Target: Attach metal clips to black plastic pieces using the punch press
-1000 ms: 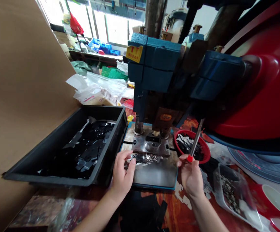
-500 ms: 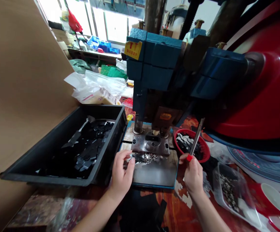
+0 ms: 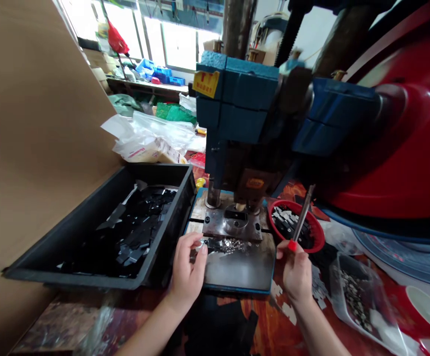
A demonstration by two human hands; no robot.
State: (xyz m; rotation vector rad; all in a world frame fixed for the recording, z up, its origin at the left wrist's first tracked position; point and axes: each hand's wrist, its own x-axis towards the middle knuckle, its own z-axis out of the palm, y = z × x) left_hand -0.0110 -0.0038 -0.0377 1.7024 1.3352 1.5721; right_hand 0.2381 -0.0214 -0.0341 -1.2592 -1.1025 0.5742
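Reaching over the near edge of the flat grey steel plate [image 3: 240,269], the left hand [image 3: 188,269] has its fingers curled, thumb and forefinger pinched shut on a small silvery metal part [image 3: 200,244]; its exact shape is too small to tell. That part sits at the left end of a heap of small shiny metal parts [image 3: 226,244] strewn along the plate, just before the steel die block [image 3: 233,223] under the blue cast-metal press [image 3: 237,99].

The right hand [image 3: 296,273] is closed around the lower end of a thin metal rod with a red end [image 3: 303,216]. The rod slants up and away across the round red plastic bowl [image 3: 270,220], which holds small dark and pale pieces.

Judgement on handling: the pinched part looks light, rigid and smooth, so liable to slip. It is best taken by its edges with the fingertips, one at a time. The rod appears stiff and light, and a hold near the red end gives control of its far tip.

Adjacent items: a black rectangular plastic tray [image 3: 73,217] of flat black offcuts touches the plate's left side. A clear plastic tub [image 3: 352,291] of small metal parts lies to the right, and a brown cardboard sheet [image 3: 32,123] stands at far left.
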